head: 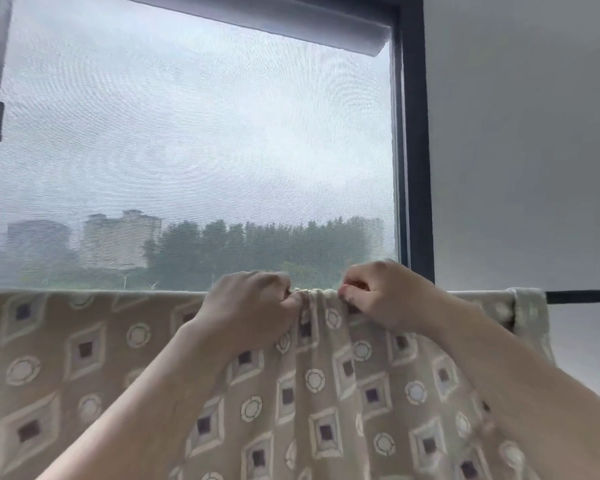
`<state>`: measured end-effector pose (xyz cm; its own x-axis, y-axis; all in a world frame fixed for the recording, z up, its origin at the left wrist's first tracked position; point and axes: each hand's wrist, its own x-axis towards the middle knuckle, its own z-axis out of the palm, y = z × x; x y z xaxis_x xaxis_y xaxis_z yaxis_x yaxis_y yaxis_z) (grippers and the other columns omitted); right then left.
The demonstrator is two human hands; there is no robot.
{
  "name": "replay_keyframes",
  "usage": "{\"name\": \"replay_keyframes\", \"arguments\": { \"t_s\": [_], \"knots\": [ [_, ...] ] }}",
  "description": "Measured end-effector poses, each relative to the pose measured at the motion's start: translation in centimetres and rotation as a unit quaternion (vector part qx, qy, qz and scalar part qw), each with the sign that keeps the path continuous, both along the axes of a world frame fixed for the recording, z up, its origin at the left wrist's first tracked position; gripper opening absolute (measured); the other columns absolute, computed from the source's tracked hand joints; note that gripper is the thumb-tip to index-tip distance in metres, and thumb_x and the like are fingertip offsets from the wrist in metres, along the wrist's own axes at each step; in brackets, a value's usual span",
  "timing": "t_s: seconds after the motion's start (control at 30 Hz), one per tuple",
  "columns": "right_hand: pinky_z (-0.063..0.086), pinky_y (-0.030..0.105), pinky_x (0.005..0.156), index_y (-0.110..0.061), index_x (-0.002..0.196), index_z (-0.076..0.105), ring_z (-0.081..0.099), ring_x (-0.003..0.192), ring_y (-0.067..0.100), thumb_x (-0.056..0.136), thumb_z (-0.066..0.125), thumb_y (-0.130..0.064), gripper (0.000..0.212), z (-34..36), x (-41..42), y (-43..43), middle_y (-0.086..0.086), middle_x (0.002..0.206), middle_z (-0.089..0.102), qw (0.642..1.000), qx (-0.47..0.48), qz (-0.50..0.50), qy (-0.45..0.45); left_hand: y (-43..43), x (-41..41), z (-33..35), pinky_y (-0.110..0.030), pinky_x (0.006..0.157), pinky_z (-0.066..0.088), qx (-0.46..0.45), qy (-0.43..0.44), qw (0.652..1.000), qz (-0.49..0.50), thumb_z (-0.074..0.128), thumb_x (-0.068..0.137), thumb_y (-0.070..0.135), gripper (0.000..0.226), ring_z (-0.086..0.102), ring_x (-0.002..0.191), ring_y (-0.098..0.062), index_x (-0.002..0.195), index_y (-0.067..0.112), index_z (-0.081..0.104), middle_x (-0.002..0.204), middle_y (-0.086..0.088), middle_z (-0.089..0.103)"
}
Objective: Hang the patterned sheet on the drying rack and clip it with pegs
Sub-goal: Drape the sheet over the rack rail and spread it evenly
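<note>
- Two bare hands raised side by side at the top fold of a beige patterned sheet (pixel 84 358) printed with cream diamonds, dark squares and pale rings.
- Draped over a thin black horizontal rack rail (pixel 582 296), spread from the left edge of view to a wrapped end just short of the bare rail at the right.
- Left hand (pixel 253 306): knuckles up, fingers curled tight, pinching the cloth right at the rail line.
- Right hand (pixel 385 296): fingers curled the same way, thumb and fingertips nipping the same top edge, just beside the left.
- Between the two hands, cloth bunched into small gathers; below, soft vertical folds falling past both forearms.
- Behind, a fine grey mesh window screen (pixel 187 133) in a dark window frame (pixel 414 150), with a rolled white blind (pixel 309 29) along the top.
- Through the mesh, blurred: pale tower blocks (pixel 118 237) and a row of dark green trees (pixel 257 244).
- At the right, a plain white wall (pixel 534 133).
</note>
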<state>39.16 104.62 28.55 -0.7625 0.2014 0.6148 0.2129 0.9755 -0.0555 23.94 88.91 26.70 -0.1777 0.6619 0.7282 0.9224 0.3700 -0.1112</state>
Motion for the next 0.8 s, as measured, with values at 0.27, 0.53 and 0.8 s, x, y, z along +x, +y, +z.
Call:
{"name": "replay_keyframes", "arguments": {
  "t_s": [0.27, 0.53, 0.8],
  "knots": [
    [0.044, 0.036, 0.074, -0.032, 0.074, 0.048, 0.059, 0.080, 0.014, 0.099, 0.019, -0.061, 0.047, -1.4, 2.1, 5.3, -0.010, 0.079, 0.058, 0.994, 0.100, -0.019, -0.036, 1.2, 0.4, -0.6, -0.020, 0.053, 0.027, 0.016, 0.003, 0.995, 0.102, 0.022, 0.098, 0.058, 0.048, 0.050, 0.068, -0.006, 0.084, 0.026, 0.055, 0.082, 0.007, 0.061],
    [0.053, 0.034, 0.074, -0.014, 0.080, 0.062, 0.066, 0.072, 0.013, 0.098, 0.023, -0.064, 0.066, 0.1, 5.0, 11.4, 0.001, 0.078, 0.068, 0.995, 0.042, -0.004, -0.093, 2.4, 0.2, -0.5, -0.027, 0.054, 0.033, -0.005, -0.012, 0.989, 0.149, 0.035, 0.063, 0.090, 0.069, 0.053, 0.064, -0.007, 0.073, 0.023, 0.049, 0.068, 0.010, 0.058],
    [0.042, 0.035, 0.068, -0.027, 0.071, 0.048, 0.052, 0.075, 0.011, 0.090, 0.026, -0.075, 0.056, -1.3, 9.8, 17.9, -0.010, 0.078, 0.055, 0.991, 0.074, -0.107, -0.037, 3.2, -0.8, 0.8, -0.029, 0.065, 0.047, -0.053, -0.165, 0.971, 0.165, 0.045, 0.065, 0.089, 0.072, 0.063, 0.070, -0.011, 0.073, 0.019, 0.062, 0.074, 0.006, 0.067]
  ]
}}
